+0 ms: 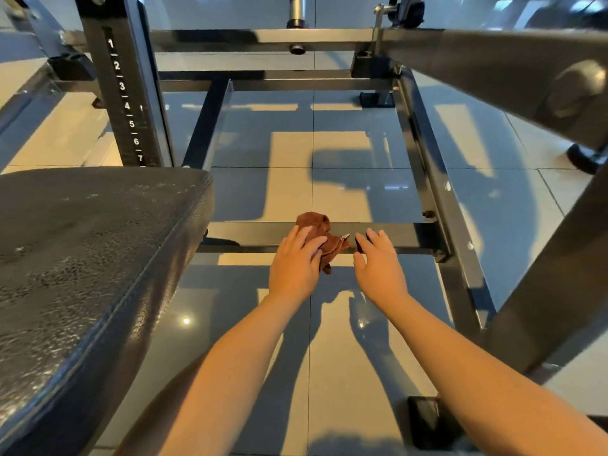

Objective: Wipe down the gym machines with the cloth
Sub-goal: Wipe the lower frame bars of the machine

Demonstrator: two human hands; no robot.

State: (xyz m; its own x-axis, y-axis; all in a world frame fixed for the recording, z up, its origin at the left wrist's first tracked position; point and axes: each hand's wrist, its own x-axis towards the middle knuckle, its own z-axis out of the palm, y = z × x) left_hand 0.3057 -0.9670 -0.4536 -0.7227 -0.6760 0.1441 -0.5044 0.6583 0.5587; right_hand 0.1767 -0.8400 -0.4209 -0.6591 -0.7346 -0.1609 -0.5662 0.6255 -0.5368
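A crumpled brown cloth (pixel 320 235) lies on a low black crossbar (pixel 394 236) of the gym machine's frame. My left hand (pixel 296 261) presses on the cloth with its fingers laid over it. Just to the right of the cloth, my right hand (pixel 378 261) rests on the same bar with its fingers spread and nothing in it. Both forearms reach forward and down from the bottom of the view.
A black padded seat (pixel 82 258) fills the left side. Behind it stands an upright post with numbers 1 to 7 (pixel 126 103). A long side rail (pixel 437 192) runs along the right, and a thick slanted beam (pixel 526 70) crosses the upper right. The floor (pixel 345 357) is glossy tile.
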